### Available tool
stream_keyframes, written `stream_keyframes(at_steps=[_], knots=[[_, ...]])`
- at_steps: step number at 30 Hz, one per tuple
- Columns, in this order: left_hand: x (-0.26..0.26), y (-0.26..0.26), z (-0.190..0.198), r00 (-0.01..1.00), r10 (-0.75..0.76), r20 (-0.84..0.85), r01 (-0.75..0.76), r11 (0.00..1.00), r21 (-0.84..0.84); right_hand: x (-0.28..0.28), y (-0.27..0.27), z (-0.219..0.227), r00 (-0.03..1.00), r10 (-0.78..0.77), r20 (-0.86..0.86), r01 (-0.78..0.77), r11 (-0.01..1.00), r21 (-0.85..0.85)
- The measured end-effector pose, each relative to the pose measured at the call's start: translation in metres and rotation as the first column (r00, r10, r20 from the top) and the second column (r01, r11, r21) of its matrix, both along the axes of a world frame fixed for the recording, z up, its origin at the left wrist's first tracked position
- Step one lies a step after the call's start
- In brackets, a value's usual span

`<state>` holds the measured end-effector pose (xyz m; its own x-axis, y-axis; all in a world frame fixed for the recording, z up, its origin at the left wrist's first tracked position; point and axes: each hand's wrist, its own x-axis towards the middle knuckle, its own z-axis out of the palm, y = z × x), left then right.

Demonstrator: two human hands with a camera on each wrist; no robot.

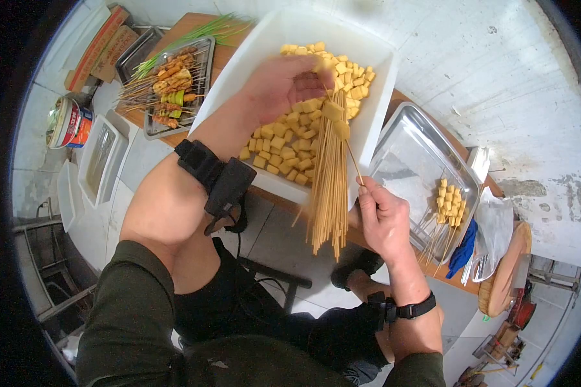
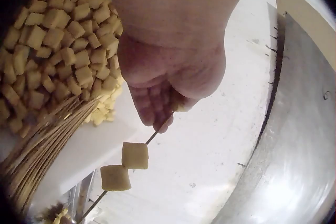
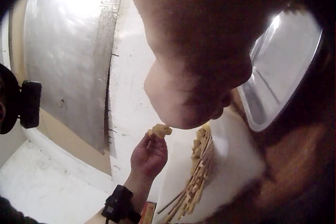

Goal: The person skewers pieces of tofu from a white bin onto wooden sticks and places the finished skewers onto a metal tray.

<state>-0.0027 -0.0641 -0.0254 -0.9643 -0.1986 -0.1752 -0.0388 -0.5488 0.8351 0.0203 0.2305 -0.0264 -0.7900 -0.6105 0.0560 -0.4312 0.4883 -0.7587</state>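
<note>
My right hand [image 1: 386,219] pinches the lower part of a thin wooden skewer [image 1: 354,161] between thumb and fingers. Two yellow cubes [image 2: 135,155] are threaded on it, side by side. At the skewer's upper tip, my left hand [image 1: 284,84] holds another yellow piece [image 3: 159,130] in its fingertips, partly hidden by the fingers in the left wrist view. Both hands are over a white tub [image 1: 382,84] of loose yellow cubes [image 1: 281,151]. A bundle of bare skewers [image 1: 329,200] leans across the tub's near rim, just beneath the held skewer.
Right of the tub, a metal tray [image 1: 397,151] holds finished-looking skewers of yellow cubes [image 1: 450,203]. A blue cloth [image 1: 463,248] and a clear plastic bag [image 1: 496,226] lie beside it. On the left stand a tray of assorted skewers [image 1: 174,84], green stalks [image 1: 206,29] and a bucket [image 1: 71,122].
</note>
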Motion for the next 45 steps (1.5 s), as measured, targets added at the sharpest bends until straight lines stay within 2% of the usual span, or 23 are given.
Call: stream_keyframes(at_steps=[3, 7, 9, 16, 19, 23, 25, 27, 29, 31, 35, 37, 45], knots=[[0.000, 0.003, -0.001, 1.000, 0.000, 0.021, 0.001, 0.997, -0.074, 0.001, -0.001, -0.001, 1.000, 0.003, -0.011, -0.003, 1.000, 0.002], [-0.002, 0.007, 0.003, 0.999, 0.031, 0.015, -0.030, 0.998, -0.052, -0.002, -0.003, -0.002, 0.999, 0.012, -0.039, -0.011, 1.000, 0.011], [-0.003, 0.010, 0.006, 0.994, 0.109, -0.022, -0.108, 0.993, 0.040, -0.003, -0.005, 0.003, 1.000, 0.010, -0.019, -0.010, 1.000, -0.004], [-0.002, 0.014, 0.005, 0.992, 0.124, -0.019, -0.124, 0.992, 0.010, 0.000, -0.007, 0.000, 1.000, -0.003, -0.025, 0.002, 0.999, -0.043], [-0.002, 0.017, 0.003, 0.994, 0.103, -0.021, -0.103, 0.995, -0.003, -0.001, -0.009, 0.002, 0.999, -0.004, -0.040, 0.003, 1.000, -0.023], [0.001, 0.028, 0.002, 1.000, -0.004, -0.026, 0.003, 0.999, -0.039, -0.001, -0.014, 0.004, 0.999, -0.009, -0.046, 0.006, 0.998, -0.065], [0.000, 0.033, -0.002, 0.999, -0.041, -0.020, 0.041, 0.998, -0.038, -0.001, -0.020, 0.013, 0.994, -0.053, 0.095, 0.063, 0.992, -0.111], [-0.002, 0.036, -0.004, 0.999, 0.005, -0.035, -0.003, 0.999, 0.041, -0.003, -0.018, 0.006, 0.993, -0.057, 0.101, 0.069, 0.990, -0.125], [-0.002, 0.037, 0.000, 1.000, 0.008, -0.016, -0.008, 1.000, 0.006, -0.003, -0.019, 0.004, 0.993, -0.059, 0.101, 0.073, 0.987, -0.142], [-0.001, 0.039, 0.005, 1.000, 0.015, 0.004, -0.015, 1.000, -0.026, -0.001, -0.019, 0.005, 0.967, -0.072, 0.245, 0.120, 0.976, -0.184], [0.001, 0.041, 0.004, 1.000, -0.019, -0.019, 0.018, 0.998, -0.052, 0.002, -0.018, 0.001, 0.944, -0.054, 0.325, 0.125, 0.971, -0.203], [-0.001, 0.040, 0.003, 0.999, -0.026, -0.027, 0.025, 0.999, -0.046, 0.001, -0.017, -0.003, 0.901, -0.040, 0.433, 0.159, 0.957, -0.243], [0.000, 0.043, 0.002, 0.998, -0.061, -0.020, 0.060, 0.996, -0.061, 0.000, -0.021, 0.009, 0.868, -0.013, 0.496, 0.145, 0.963, -0.229]])
